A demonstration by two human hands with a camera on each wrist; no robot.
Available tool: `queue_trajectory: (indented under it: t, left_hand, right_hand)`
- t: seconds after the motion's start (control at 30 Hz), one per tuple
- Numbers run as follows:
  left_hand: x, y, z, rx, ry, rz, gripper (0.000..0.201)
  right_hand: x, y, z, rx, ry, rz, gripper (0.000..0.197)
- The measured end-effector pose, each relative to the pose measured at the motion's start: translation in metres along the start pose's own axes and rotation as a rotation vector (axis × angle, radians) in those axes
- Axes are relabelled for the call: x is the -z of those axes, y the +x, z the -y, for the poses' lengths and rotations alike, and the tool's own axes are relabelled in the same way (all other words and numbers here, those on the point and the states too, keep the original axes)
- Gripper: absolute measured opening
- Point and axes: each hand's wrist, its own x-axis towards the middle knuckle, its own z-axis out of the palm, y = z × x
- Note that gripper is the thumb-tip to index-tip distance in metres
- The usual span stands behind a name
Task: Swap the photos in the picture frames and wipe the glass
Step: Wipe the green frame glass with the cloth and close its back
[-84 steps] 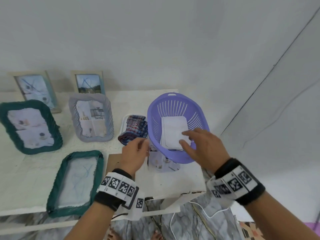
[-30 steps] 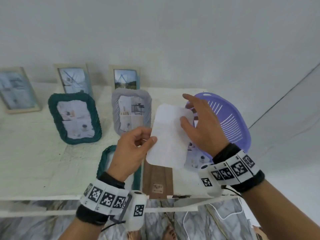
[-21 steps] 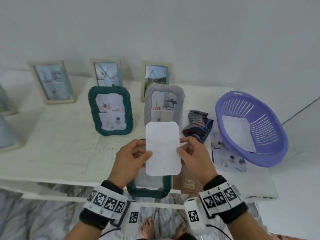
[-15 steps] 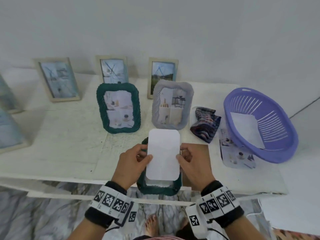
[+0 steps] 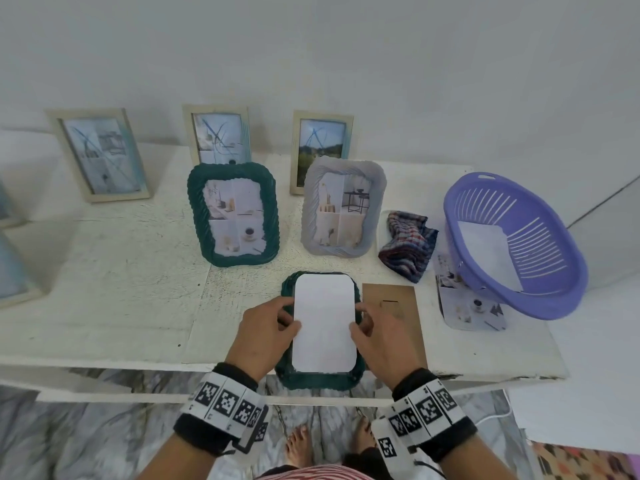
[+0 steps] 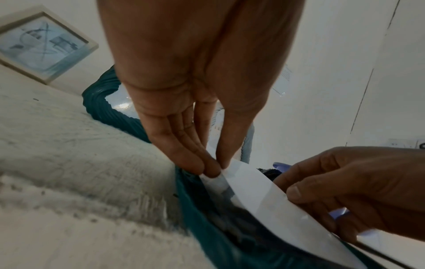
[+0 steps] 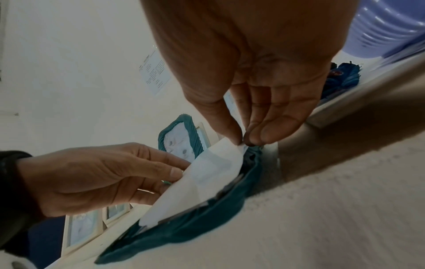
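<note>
Lowered from chest height a second ago, the white photo sheet now sits over the open back of the flat green frame at the table's front edge. Both hands grip it: the left hand pinches its left edge between thumb and fingertips, and the right hand pinches the right edge the same way. The sheet is blank white, with rounded corners, and seen from the wrist views it is tilted, its near end down in the frame.

Counting from that flat green frame: two ribbed frames stand just behind it, one green and one grey; three pale wooden frames lean against the wall farther back. One brown backing board lies just to its right, then one loose photo, one checked cloth and one purple basket holding white sheets.
</note>
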Motion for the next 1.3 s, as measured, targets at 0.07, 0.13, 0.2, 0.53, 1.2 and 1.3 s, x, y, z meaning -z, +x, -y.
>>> queue_trajectory:
  t: [0.07,0.13,0.2,0.53,1.2,1.3]
  left_hand:
    - [-0.001,-0.001,0.002,-0.016,0.035,0.008,0.035]
    - [-0.002,-0.001,0.004,-0.039,0.089,0.024,0.037]
    - [-0.002,0.0,0.005,-0.049,0.146,0.04,0.037]
    - [-0.001,0.0,0.007,-0.075,0.176,0.056,0.036]
    - [0.007,0.0,0.042,-0.11,0.039,-0.041,0.037]
    - [0.004,0.0,0.051,-0.162,0.021,-0.016,0.036]
  right_hand:
    - [-0.002,-0.001,0.0,0.007,-0.027,0.002,0.028]
    - [-0.003,0.0,0.001,0.009,-0.037,0.002,0.026]
    - [-0.005,0.0,0.001,0.009,-0.05,0.012,0.022]
    - [-0.008,0.0,0.008,0.042,-0.12,0.04,0.013]
    - [0.026,-0.003,0.004,-0.084,-0.427,-0.186,0.039]
    - [0.03,-0.005,-0.007,-0.253,-0.546,-0.111,0.057]
